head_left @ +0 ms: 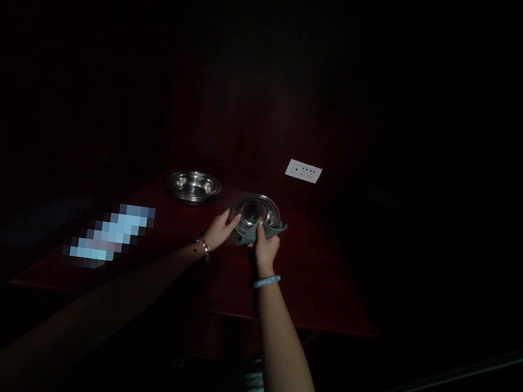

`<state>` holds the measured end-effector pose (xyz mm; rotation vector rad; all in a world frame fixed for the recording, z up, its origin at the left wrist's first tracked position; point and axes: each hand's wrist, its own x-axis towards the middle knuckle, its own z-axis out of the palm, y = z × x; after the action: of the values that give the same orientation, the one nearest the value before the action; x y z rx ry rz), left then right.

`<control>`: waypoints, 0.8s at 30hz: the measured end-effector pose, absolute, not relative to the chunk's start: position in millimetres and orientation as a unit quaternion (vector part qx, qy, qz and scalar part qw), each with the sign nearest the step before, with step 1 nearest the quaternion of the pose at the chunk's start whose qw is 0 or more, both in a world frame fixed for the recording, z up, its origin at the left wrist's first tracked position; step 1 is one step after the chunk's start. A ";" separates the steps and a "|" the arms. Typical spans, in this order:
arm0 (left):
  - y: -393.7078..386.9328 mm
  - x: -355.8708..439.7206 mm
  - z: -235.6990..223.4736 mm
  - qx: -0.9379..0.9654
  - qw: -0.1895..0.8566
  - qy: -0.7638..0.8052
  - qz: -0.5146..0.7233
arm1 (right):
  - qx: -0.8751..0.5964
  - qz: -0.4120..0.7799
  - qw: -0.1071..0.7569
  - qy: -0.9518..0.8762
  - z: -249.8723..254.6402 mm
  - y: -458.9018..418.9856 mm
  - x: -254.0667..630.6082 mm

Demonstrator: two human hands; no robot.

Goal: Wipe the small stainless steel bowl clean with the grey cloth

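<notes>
A shiny metal dish (256,209) with a wide rim is held up over the dark red table, tilted a little toward me. My left hand (221,229) grips its left rim, thumb on top. At the near right rim, my right hand (266,248) pinches a grey-green cloth (249,233) against the dish with the thumb on top. The cloth drapes over the front edge and sticks out to the right. Fingers under the dish are hidden on both sides.
More metal dishes (194,187), apparently stacked, rest at the back left of the table (325,301). A pixelated bright object (112,234) lies on the left side. A white socket panel (304,171) is on the back wall. Deep shadow surrounds everything.
</notes>
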<state>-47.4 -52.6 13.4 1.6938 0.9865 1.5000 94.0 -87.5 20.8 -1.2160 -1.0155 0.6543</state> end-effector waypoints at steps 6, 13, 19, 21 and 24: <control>-54.6 -42.4 4.6 0.681 0.379 0.331 0.532 | -0.520 0.317 0.651 -0.453 15.6 -84.9 94.7; -53.1 -40.2 5.0 0.663 0.375 0.345 0.548 | -0.530 0.303 0.651 -0.451 16.5 -85.2 96.8; -53.4 -42.7 13.9 0.628 0.339 0.350 0.607 | -0.541 0.275 0.656 -0.449 18.3 -86.0 96.7; -54.7 -44.5 17.1 0.629 0.329 0.359 0.606 | -0.543 0.278 0.650 -0.453 18.7 -86.4 96.2; -56.4 -45.3 18.4 0.641 0.337 0.347 0.596 | -0.546 0.267 0.646 -0.462 17.6 -86.3 97.0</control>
<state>-45.3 -56.4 18.4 1.6708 0.9043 1.5550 97.0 -86.3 17.6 -1.2427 -1.0511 0.6067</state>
